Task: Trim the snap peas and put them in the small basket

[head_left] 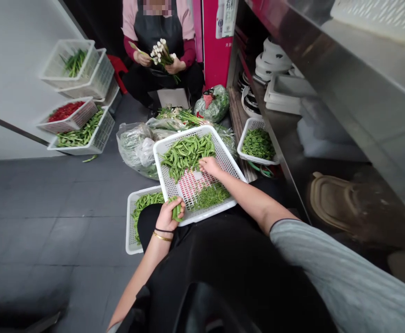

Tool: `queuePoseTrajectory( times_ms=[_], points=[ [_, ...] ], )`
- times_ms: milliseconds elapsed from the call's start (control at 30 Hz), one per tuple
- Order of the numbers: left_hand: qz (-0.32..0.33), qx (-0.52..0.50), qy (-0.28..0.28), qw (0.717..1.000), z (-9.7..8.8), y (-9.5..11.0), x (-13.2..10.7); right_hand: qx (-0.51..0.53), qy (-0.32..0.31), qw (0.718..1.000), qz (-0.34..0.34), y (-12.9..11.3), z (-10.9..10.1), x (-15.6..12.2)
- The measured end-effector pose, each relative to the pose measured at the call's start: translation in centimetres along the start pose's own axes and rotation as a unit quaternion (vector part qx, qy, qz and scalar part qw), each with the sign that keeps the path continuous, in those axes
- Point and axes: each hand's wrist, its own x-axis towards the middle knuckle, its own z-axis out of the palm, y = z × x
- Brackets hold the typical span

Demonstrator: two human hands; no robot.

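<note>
A white plastic basket rests tilted on my lap. Green pea pods are heaped in its far half, and thin green trimmings lie in the near right part. My left hand is closed around several pea pods at the near left corner of the basket. Inside the basket, my right hand has its fingers pinched together at the edge of the heap; whatever they hold is too small to make out. Beside my left knee, a second white basket on the floor holds more pods.
Opposite, a person holds a bunch of white-bulbed greens. Bagged greens lie on the floor between us. Stacked baskets stand left by the wall. To the right are a basket of leafy greens and a metal shelf unit.
</note>
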Motion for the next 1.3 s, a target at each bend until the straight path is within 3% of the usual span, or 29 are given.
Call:
queuePoseTrajectory(
  times_ms=[100,200,267,367,467,567,767,900,1000,1133,1200,1300],
  points=[
    [0.007,0.008,0.000,1.000,0.0,-0.1,-0.7,0.024,0.033,0.998,-0.039,-1.5,-0.2,-2.2],
    [0.016,-0.003,0.008,1.000,0.2,-0.4,-0.8,0.035,0.045,0.977,-0.204,-3.1,0.8,-7.1],
    [0.036,-0.010,0.013,0.999,0.5,-0.7,-0.6,0.021,-0.016,0.947,-0.320,-4.0,1.6,-10.5],
    [0.074,0.007,0.018,0.997,0.6,-0.8,-0.5,0.031,-0.122,0.906,-0.403,-4.7,1.7,-13.7],
    [0.074,0.058,-0.015,0.995,0.2,-0.6,-0.9,0.115,-0.169,0.912,-0.357,-4.6,0.3,-13.6],
    [0.058,0.098,-0.065,0.991,-0.1,-0.3,-1.4,0.194,-0.109,0.944,-0.243,-4.7,-0.9,-12.3],
    [0.061,0.064,-0.084,0.993,0.5,-0.4,-1.6,0.173,-0.066,0.951,-0.247,-6.0,-0.3,-11.5],
    [0.054,0.031,-0.093,0.994,0.9,-0.7,-1.6,0.231,-0.124,0.950,-0.168,-5.5,0.4,-11.0],
    [0.028,0.011,-0.104,0.994,1.3,-1.1,-1.5,0.133,-0.085,0.958,-0.239,-5.5,0.3,-10.9],
    [0.000,-0.042,-0.082,0.996,1.5,-1.3,-1.4,-0.034,0.023,0.925,-0.377,-6.1,-0.3,-11.9],
    [0.028,-0.052,-0.040,0.997,1.3,-0.9,-1.4,-0.039,0.049,0.919,-0.389,-5.9,-1.2,-12.4],
    [0.119,-0.036,0.031,0.992,0.6,0.1,-1.6,0.005,0.079,0.933,-0.352,-4.8,-3.2,-12.7]
  ],
)
